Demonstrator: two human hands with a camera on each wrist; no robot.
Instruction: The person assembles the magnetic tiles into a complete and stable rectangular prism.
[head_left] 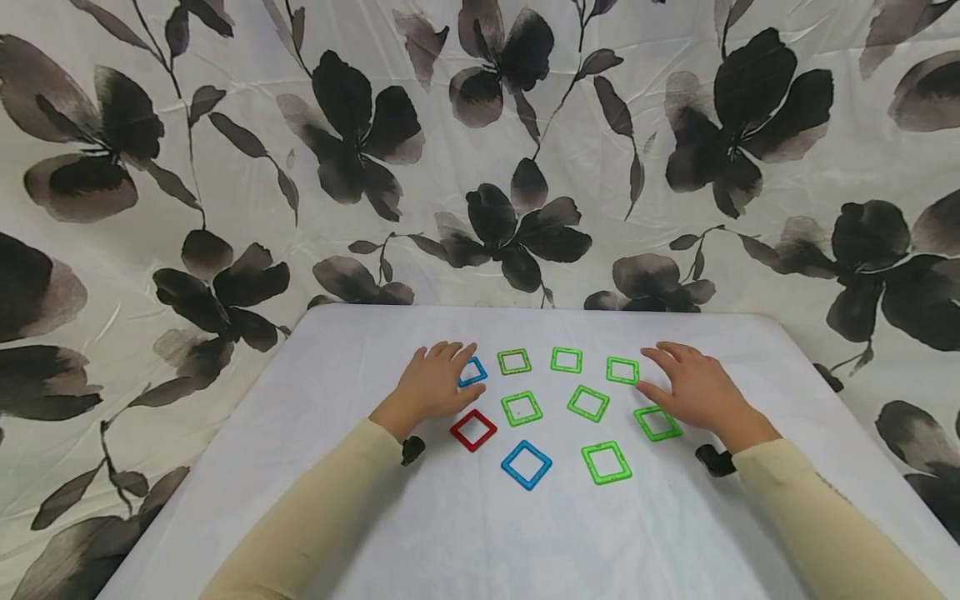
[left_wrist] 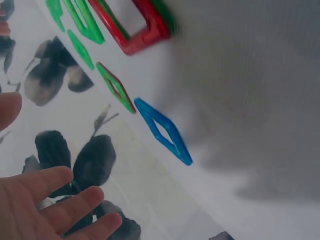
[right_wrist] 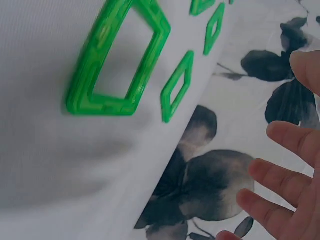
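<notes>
In the head view, my left hand (head_left: 431,383) reaches over the left side of the white table, fingers spread and palm down. Partly covered by it is a blue square frame (head_left: 472,382), between thumb and fingers in this view. A red square frame (head_left: 456,430) lies just below that thumb. My right hand (head_left: 693,387) hovers on the other side, its fingers extended. Closest to it are a green square frame (head_left: 666,437) under the palm side and another green frame (head_left: 622,382) by the fingertips. Both wrist views show loosely spread fingers holding nothing.
Several more green frames (head_left: 607,478) lie flat between the hands in loose rows. A second blue frame (head_left: 506,465) is nearer the front. The white table (head_left: 480,542) ends at the back against a floral curtain (head_left: 495,150).
</notes>
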